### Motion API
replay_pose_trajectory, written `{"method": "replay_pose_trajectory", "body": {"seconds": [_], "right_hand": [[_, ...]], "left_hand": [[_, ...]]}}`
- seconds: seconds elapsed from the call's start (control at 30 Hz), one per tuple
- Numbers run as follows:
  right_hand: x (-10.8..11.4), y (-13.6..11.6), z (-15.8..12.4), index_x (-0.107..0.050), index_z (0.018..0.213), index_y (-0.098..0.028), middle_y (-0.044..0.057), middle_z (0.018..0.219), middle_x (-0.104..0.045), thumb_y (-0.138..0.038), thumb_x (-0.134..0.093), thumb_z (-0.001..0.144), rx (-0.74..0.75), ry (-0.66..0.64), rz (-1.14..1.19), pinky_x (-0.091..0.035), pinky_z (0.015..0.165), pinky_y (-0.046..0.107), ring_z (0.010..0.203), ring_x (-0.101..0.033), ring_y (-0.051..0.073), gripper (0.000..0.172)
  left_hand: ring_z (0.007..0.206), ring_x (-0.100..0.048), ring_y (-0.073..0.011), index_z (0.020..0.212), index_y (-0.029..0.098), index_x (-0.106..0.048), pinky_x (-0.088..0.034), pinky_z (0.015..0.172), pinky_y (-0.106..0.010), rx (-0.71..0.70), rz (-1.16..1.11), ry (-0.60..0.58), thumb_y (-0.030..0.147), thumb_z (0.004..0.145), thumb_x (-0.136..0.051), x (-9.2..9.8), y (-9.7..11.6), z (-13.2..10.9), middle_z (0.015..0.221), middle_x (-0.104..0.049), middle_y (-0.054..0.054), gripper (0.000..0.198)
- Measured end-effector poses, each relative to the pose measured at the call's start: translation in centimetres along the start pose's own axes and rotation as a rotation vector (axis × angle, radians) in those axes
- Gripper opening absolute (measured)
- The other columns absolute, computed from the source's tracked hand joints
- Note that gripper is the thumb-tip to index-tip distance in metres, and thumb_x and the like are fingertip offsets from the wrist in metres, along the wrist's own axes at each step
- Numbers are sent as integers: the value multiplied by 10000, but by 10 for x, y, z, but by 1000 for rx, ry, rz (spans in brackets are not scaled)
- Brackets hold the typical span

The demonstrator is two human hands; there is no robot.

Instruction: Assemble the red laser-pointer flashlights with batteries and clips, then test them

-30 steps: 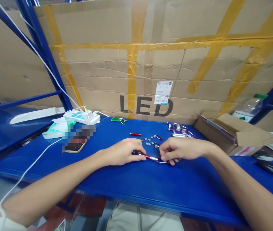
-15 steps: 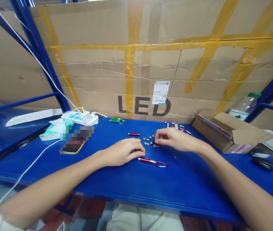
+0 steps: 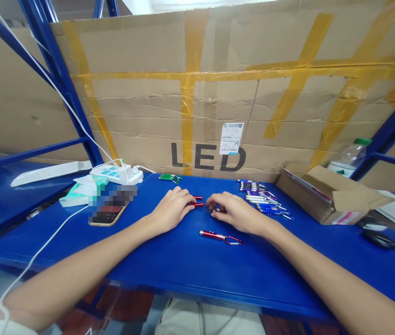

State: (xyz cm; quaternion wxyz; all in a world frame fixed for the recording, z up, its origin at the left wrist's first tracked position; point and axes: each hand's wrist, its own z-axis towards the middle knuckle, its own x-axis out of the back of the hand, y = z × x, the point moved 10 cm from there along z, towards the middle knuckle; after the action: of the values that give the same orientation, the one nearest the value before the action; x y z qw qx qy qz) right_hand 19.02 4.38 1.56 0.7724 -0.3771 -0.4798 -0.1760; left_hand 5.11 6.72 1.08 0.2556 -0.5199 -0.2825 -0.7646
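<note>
My left hand (image 3: 172,210) is closed, with thumb and fingers on the end of a slim red tube (image 3: 199,204) lying on the blue table. A second red tube (image 3: 198,198) lies just behind it. My right hand (image 3: 234,211) is curled over small silvery button cells (image 3: 214,209); a gap shows between its thumb and index finger, and the fingers hide most of the cells. Nearer to me, apart from both hands, lies a red keychain flashlight (image 3: 213,235) with a carabiner clip.
Blue, silver and purple flashlights (image 3: 262,199) lie at right, green ones (image 3: 169,177) at the back. Farther right are an open cardboard box (image 3: 326,195) and a black mouse (image 3: 378,238). A phone (image 3: 108,213) and a power strip (image 3: 117,174) sit left. A cardboard wall (image 3: 141,111) stands behind.
My left hand has moved back and left, onto the red tube. My right hand has shifted slightly left over the button cells, uncovering more flashlights behind it.
</note>
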Motion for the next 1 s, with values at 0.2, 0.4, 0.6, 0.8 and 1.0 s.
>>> {"method": "replay_pose_trajectory", "body": {"seconds": [0.2, 0.4, 0.6, 0.8, 1.0], "right_hand": [[-3, -1, 2, -677, 1166, -240, 56, 1169, -759, -170, -653, 1009, -27, 11, -34, -511, 931, 385, 1095, -650, 261, 173], [-5, 2, 5, -691, 1109, -222, 50, 1088, -772, -153, -686, 987, -82, 32, -11, -499, 889, 360, 1030, -674, 245, 141], [-6, 4, 5, -685, 1126, -224, 43, 1076, -772, -170, -711, 972, -87, 29, 12, -489, 888, 350, 1004, -687, 233, 165], [-7, 4, 5, -687, 1125, -227, 38, 1050, -781, -145, -669, 978, -91, -14, 18, -478, 896, 349, 987, -682, 228, 169], [-1, 5, 3, -674, 1153, -238, 35, 1023, -777, -145, -636, 963, -83, 2, -3, -463, 888, 363, 996, -651, 242, 215]], "left_hand": [[977, -689, -238, 1178, 214, -713, -526, 884, -362, 188, -391, 118, 305, 1046, -616, 2, -17, 1, 1112, -785, -49, 188], [1008, -749, -237, 1299, 207, -683, -561, 886, -354, 167, -543, 252, 322, 1045, -575, 14, -12, -2, 1159, -795, -76, 300], [1002, -738, -226, 1195, 207, -665, -562, 881, -351, 190, -611, 296, 395, 1006, -650, 16, -15, -4, 1115, -788, -68, 267], [950, -734, -200, 1177, 208, -658, -563, 886, -335, 165, -715, 222, 356, 936, -734, 5, -13, -1, 1079, -785, -46, 293], [963, -734, -219, 1132, 196, -746, -557, 919, -354, 144, -730, 146, 372, 925, -748, 1, -6, 0, 1062, -802, -55, 271]]}}
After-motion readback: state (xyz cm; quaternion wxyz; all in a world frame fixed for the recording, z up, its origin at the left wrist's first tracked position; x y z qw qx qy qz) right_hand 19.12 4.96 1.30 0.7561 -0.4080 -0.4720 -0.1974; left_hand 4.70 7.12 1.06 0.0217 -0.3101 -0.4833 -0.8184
